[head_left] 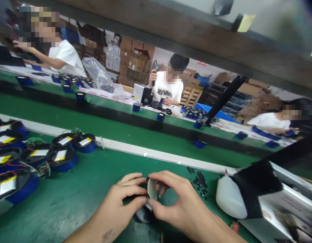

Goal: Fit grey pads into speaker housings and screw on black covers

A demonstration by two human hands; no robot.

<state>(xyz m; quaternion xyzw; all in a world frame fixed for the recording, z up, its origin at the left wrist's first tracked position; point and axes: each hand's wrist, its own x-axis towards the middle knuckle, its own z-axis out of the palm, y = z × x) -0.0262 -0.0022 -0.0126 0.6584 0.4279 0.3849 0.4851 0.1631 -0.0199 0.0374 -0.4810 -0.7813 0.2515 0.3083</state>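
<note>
Both hands meet low in the middle of the view over the green bench mat (77, 199). My left hand (124, 199) and my right hand (174, 200) pinch a small white curved piece (152, 189) between thumbs and forefingers. Under it lies a dark round part (143, 214), mostly hidden by my fingers. To the left stand several blue round units (62, 158) with silver and yellow battery packs on top and loose wires.
A white squeeze bottle (229, 197) lies right of my hands beside a black-and-white machine (269, 192). Small black pieces (200, 180) are scattered near it. Across a green conveyor belt (120, 130), three people in white shirts sit at a bench with more blue units.
</note>
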